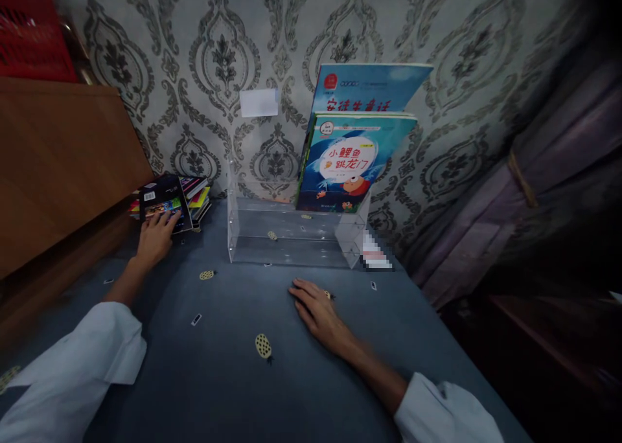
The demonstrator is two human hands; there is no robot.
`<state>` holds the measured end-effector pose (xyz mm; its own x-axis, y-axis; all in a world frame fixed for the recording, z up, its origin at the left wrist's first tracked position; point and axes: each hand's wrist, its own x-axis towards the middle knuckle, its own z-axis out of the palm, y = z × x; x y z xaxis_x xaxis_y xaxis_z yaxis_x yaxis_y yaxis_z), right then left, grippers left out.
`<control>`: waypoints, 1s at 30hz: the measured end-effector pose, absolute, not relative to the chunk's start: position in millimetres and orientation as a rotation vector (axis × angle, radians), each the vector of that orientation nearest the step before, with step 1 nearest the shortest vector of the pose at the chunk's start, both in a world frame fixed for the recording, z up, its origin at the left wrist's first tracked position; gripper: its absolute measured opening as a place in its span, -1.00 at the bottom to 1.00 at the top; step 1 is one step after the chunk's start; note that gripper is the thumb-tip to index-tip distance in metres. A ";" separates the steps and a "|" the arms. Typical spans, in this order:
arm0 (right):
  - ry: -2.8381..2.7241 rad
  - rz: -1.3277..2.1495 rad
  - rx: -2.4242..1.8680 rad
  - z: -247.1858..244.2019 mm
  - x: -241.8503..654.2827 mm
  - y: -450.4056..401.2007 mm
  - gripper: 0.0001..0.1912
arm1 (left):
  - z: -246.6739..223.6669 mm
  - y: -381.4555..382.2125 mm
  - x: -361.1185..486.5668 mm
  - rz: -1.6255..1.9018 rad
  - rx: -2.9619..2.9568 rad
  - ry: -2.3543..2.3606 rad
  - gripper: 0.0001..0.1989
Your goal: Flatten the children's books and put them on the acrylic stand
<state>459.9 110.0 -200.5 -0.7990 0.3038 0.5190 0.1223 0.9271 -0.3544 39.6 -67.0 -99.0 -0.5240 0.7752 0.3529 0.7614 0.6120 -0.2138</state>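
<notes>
My left hand (158, 237) lies with spread fingers on the dark-covered book (162, 197) on top of a pile of books (200, 200) at the left. My right hand (315, 310) rests palm down on the blue-grey tablecloth (228, 365), fingers slightly apart, holding nothing. Beyond it stands a clear tiered acrylic rack (291, 249). A blue book with a fish on its cover (340, 161) leans upright in the rack's right part, in front of a taller blue book (369, 87).
Patterned wallpaper (223, 61) rises behind the table, with a white card (259, 103) on it. A wooden cabinet (63, 164) with a red basket (34, 35) stands at the left. A tied curtain (486, 203) hangs at the right. A blurred-out paper (376, 252) lies beside the rack.
</notes>
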 end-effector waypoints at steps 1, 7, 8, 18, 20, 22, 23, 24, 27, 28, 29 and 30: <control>-2.492 0.409 -0.307 -200.4 459.7 109.9 -0.65 | -101.2 -70.2 41.4 0.049 -1.232 -2.423 -0.27; -2.557 0.441 -0.331 -199.2 458.4 110.4 -0.64 | -114.7 -88.1 51.6 0.053 -1.281 -2.411 -0.26; -2.564 0.444 -0.331 -199.1 458.3 110.6 -0.64 | -117.2 -90.7 53.7 0.052 -1.287 -2.410 -0.27; -2.569 0.461 -0.328 -196.9 457.7 109.6 -0.64 | -133.6 -118.7 76.8 0.106 -1.386 -2.368 -0.28; -2.579 0.460 -0.328 -196.6 457.7 109.5 -0.64 | -135.6 -127.0 81.2 0.091 -1.426 -2.381 -0.26; -2.586 0.456 -0.333 -196.7 457.8 109.7 -0.63 | -138.3 -135.8 86.2 0.083 -1.494 -2.423 -0.23; -2.587 0.453 -0.336 -196.9 457.8 109.8 -0.63 | -139.7 -140.3 88.7 0.089 -1.543 -2.452 -0.22; -2.587 0.451 -0.340 -197.2 457.8 110.0 -0.62 | -140.9 -144.8 90.7 0.098 -1.598 -2.483 -0.22; -2.588 0.444 -0.335 -198.2 457.7 110.7 -0.63 | -140.6 -156.7 89.9 0.120 -1.753 -2.577 -0.25; -2.590 0.441 -0.332 -198.5 457.7 110.9 -0.63 | -138.8 -159.2 86.0 0.105 -1.813 -2.615 -0.26; -2.590 0.439 -0.332 -198.7 457.6 111.0 -0.63 | -136.2 -160.3 80.1 0.079 -1.883 -2.656 -0.27; -2.590 0.438 -0.332 -198.7 457.6 111.1 -0.63 | -133.1 -159.8 72.1 0.047 -1.959 -2.693 -0.28</control>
<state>457.6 111.1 -198.7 -0.8510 0.3092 0.4245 0.1523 0.9189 -0.3639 72.1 -159.8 -133.1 -0.2963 0.9402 -0.1681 0.9455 0.3137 0.0874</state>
